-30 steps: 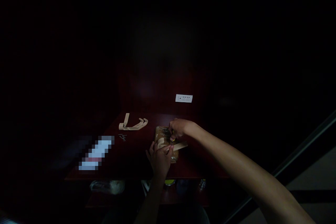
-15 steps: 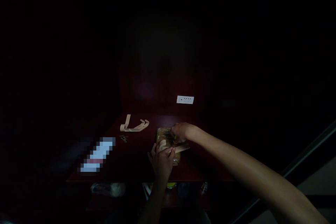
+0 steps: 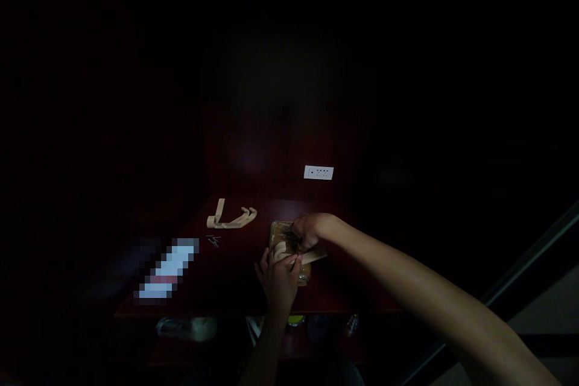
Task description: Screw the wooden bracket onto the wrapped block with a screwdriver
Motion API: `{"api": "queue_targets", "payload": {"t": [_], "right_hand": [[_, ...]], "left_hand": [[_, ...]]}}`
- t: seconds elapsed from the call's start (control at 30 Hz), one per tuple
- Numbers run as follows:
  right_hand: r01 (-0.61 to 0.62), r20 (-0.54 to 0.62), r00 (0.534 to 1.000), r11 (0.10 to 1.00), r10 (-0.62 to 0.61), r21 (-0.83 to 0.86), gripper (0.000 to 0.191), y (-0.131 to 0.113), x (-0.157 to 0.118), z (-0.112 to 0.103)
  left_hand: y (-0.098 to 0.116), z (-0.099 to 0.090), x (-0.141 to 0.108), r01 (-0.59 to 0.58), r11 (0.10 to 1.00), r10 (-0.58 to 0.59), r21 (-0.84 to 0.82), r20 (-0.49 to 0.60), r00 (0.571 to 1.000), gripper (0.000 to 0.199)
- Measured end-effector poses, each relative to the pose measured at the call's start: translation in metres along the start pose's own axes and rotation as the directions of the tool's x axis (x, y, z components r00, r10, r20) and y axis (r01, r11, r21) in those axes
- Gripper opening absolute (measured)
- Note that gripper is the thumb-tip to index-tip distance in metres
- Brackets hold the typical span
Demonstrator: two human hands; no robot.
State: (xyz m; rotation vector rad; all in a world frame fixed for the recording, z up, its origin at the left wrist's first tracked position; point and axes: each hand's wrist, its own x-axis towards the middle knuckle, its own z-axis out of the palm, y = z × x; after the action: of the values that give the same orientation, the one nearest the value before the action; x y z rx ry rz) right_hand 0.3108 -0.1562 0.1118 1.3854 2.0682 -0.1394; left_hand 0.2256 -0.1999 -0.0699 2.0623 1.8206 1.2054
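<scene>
A pale wooden piece [image 3: 315, 255] with a curled end lies across a brown block [image 3: 279, 231] that looks wrapped in shiny clear film. My left hand [image 3: 279, 282] presses on the wood from the near side, its fingers and thumb gripping it near the curled end. Above the strip, my right hand [image 3: 309, 230] is closed, with the fist turned down toward the wood. What it grips is lost in shadow beneath the fingers. To the left lie more bent wooden pieces [image 3: 232, 223] and several thin metal pins or screws [image 3: 213, 241].
A bright, pixelated rectangle [image 3: 168, 271] lies at the table's left side. On the back wall is a white socket plate [image 3: 318, 172]. Below the dark red tabletop [image 3: 217, 289], a shelf holds a clear plastic bag [image 3: 185, 329] and other items. Surroundings are very dark.
My right hand has turned slightly at the wrist and shifted a little left over the wood. A small yellow spot under it no longer shows. My left hand stays in place.
</scene>
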Motion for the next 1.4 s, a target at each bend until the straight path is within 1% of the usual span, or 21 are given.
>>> {"api": "queue_targets", "payload": {"t": [0.07, 0.2, 0.3, 0.43, 0.57, 0.63, 0.67, 0.73, 0.8, 0.87, 0.93, 0.97, 1.1, 1.27, 1.4], "right_hand": [[0.01, -0.024, 1.0, 1.0, -0.011, -0.028, 0.043, -0.001, -0.003, -0.003], [-0.07, -0.086, 0.994, 0.996, 0.065, -0.055, 0.038, -0.003, -0.008, -0.006], [-0.122, -0.137, 0.984, 0.991, 0.115, -0.048, 0.038, -0.003, -0.008, -0.003], [-0.202, -0.221, 0.958, 0.978, 0.184, -0.059, 0.043, -0.006, -0.006, 0.002], [-0.251, -0.261, 0.939, 0.966, 0.224, -0.071, 0.046, -0.016, -0.006, 0.002], [-0.246, -0.261, 0.94, 0.966, 0.218, -0.077, 0.047, -0.02, -0.005, -0.001], [-0.237, -0.242, 0.947, 0.968, 0.213, -0.077, 0.049, -0.021, -0.005, -0.002], [-0.209, -0.161, 0.968, 0.975, 0.195, -0.077, 0.052, -0.022, -0.003, -0.005], [-0.172, -0.075, 0.983, 0.981, 0.165, -0.088, 0.051, -0.019, -0.001, -0.007], [-0.108, -0.048, 0.993, 0.989, 0.104, -0.098, 0.045, -0.014, 0.003, -0.007], [-0.066, -0.085, 0.995, 0.993, 0.058, -0.094, 0.042, -0.009, 0.006, -0.006], [-0.067, -0.116, 0.992, 0.994, 0.057, -0.09, 0.043, -0.007, 0.007, -0.005], [-0.138, -0.2, 0.972, 0.987, 0.12, -0.079, 0.052, -0.002, 0.009, -0.001], [-0.177, -0.267, 0.95, 0.984, 0.162, -0.032, 0.049, -0.006, 0.001, 0.003], [-0.234, -0.287, 0.933, 0.972, 0.216, -0.03, 0.047, -0.013, -0.005, 0.005]], "left_hand": [[0.0, 0.0, 0.0, -0.004, 1.0, 0.004, 0.003, -0.002, 1.0, 0.023], [0.001, 0.0, 0.0, -0.007, 1.0, 0.007, 0.006, 0.003, 1.0, 0.024], [0.0, 0.0, 0.0, -0.005, 1.0, 0.005, 0.001, 0.006, 1.0, 0.026], [0.001, 0.0, -0.001, -0.009, 1.0, 0.009, -0.003, 0.002, 1.0, 0.025], [0.002, -0.001, 0.0, 0.0, 1.0, 0.0, 0.012, -0.008, 1.0, 0.023], [0.003, -0.001, 0.0, 0.002, 1.0, -0.002, 0.019, -0.005, 1.0, 0.022], [0.003, 0.0, 0.0, 0.001, 1.0, -0.001, 0.02, -0.003, 1.0, 0.022], [0.003, 0.0, 0.001, 0.0, 1.0, 0.0, 0.016, -0.003, 1.0, 0.021], [0.001, 0.002, 0.0, 0.0, 1.0, 0.0, 0.008, -0.007, 1.0, 0.022], [0.0, 0.003, 0.0, -0.001, 1.0, 0.001, 0.001, -0.009, 1.0, 0.023], [0.0, 0.004, -0.001, 0.001, 1.0, -0.001, -0.003, -0.016, 1.0, 0.024], [-0.001, 0.004, -0.001, 0.002, 1.0, -0.002, -0.004, -0.018, 1.0, 0.024], [0.0, 0.004, 0.0, 0.005, 1.0, -0.005, -0.006, -0.013, 1.0, 0.023], [0.0, 0.004, 0.001, 0.009, 1.0, -0.009, -0.006, -0.007, 1.0, 0.025], [0.001, 0.004, 0.001, 0.013, 1.0, -0.013, -0.004, 0.0, 1.0, 0.025]]}}
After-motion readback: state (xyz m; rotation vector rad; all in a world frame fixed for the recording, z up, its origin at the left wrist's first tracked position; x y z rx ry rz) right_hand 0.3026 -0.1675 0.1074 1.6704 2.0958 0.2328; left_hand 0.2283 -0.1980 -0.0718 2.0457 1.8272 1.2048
